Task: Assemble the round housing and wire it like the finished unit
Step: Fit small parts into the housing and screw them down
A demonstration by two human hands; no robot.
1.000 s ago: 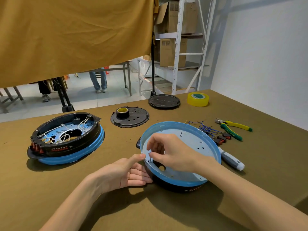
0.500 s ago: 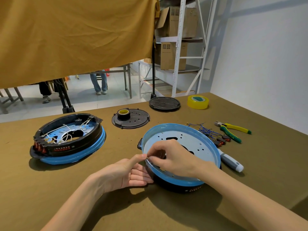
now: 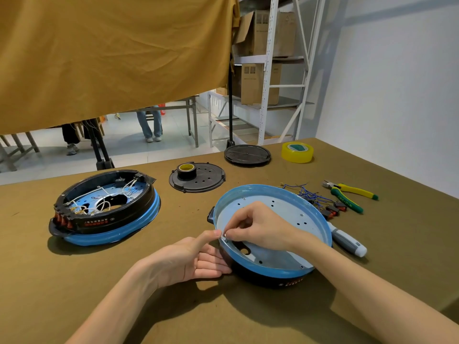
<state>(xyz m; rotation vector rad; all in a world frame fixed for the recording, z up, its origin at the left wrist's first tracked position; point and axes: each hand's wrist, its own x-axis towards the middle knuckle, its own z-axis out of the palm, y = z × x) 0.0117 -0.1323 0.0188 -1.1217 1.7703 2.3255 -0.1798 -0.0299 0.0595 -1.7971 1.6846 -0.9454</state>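
Observation:
The round housing (image 3: 293, 194), blue-rimmed with a pale metal plate inside, sits tilted in front of me. My left hand (image 3: 196, 259) cups its near-left side, thumb on the rim. My right hand (image 3: 258, 227) reaches inside and pinches a small screw (image 3: 225, 236) at the plate's left edge. The finished unit (image 3: 104, 207), black ring on blue base with white wires inside, lies at the left. Loose blue wires with red switches (image 3: 320, 199) lie behind the housing on the right.
A white-handled screwdriver (image 3: 347, 242) lies right of the housing. Yellow-green pliers (image 3: 350, 194) sit further right. A black cover plate (image 3: 198, 180) carries a black tape roll (image 3: 186, 170). Another black disc (image 3: 247, 155) and yellow tape (image 3: 297, 152) are at the back.
My right hand has slid from the plate's middle toward its near-left edge, bringing the small screw down by my left thumb. The left hand has stayed on the housing.

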